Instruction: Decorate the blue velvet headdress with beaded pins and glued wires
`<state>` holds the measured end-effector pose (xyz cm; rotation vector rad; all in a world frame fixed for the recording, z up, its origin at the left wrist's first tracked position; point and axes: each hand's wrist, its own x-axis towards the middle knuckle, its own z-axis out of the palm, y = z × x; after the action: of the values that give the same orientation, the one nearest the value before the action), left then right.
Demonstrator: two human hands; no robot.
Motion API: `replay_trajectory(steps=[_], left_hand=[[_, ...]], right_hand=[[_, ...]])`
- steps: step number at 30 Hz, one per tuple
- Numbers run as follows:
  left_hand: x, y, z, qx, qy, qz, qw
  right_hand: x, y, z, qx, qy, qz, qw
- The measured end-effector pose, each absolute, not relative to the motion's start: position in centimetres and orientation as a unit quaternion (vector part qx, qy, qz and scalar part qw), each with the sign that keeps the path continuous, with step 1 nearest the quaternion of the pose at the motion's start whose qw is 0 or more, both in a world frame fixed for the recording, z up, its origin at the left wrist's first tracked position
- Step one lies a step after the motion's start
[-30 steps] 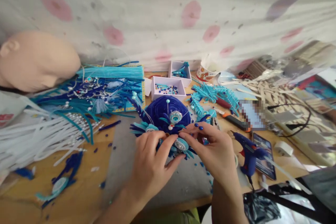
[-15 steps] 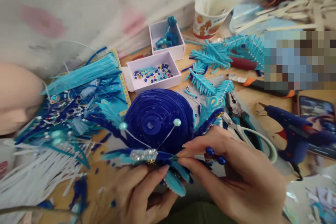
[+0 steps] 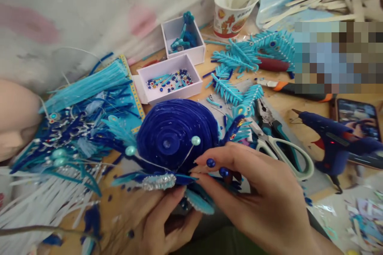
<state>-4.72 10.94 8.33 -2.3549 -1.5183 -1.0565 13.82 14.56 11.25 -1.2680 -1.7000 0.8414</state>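
Note:
A dark blue coiled dome [image 3: 179, 127] forms the body of a handmade headpiece. On its near side is an ornament with dark and light blue petals [image 3: 200, 202], a silver glittery piece [image 3: 158, 182] and two wires tipped with a pale pearl bead [image 3: 196, 140]. My left hand [image 3: 163, 211] supports this ornament from below, fingers curled around it. My right hand [image 3: 257, 191] pinches the tip of a dark blue petal between thumb and forefinger. Blue beads [image 3: 211, 162] show beside its curled fingers; what fixes them is hidden.
Behind the dome stand a white box of beads [image 3: 170, 97] and another white box [image 3: 199, 53]. To the right lie scissors [image 3: 305, 157], pliers [image 3: 266, 117], a glue gun [image 3: 332, 139] and a phone [image 3: 359, 119]. White strips [image 3: 36, 203] and a mannequin head [image 3: 18, 119] are left.
The view has shifted slightly, so most things sit a little further left. My right hand has moved slightly left along the petal. Both hands keep hold of the ornament.

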Motion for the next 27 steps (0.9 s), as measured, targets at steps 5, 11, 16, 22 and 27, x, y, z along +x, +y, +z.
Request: replay_trajectory(steps=[5,11,16,22,27], left_hand=[[-5.1,10.7,7.2,-0.779,-0.500,-0.373,0.066],[-5.4,10.1,5.6,-0.757,-0.505,-0.409,0.069],[-4.1,10.4,5.8,-0.751,-0.497,-0.430,0.063],[-3.3,10.5,6.1,-0.741,-0.500,-0.444,0.066],[-3.0,10.4,6.0,-0.734,-0.496,-0.460,0.067]], right_hand=[[13.5,14.7,11.3,-0.522,-0.660,0.337,0.422],[13.2,14.5,11.2,-0.511,-0.656,0.340,0.439],[13.0,14.7,11.2,-0.494,-0.636,0.374,0.459],[13.8,15.7,11.1,-0.502,-0.598,0.413,0.468],[13.4,15.0,11.0,-0.497,-0.632,0.379,0.459]])
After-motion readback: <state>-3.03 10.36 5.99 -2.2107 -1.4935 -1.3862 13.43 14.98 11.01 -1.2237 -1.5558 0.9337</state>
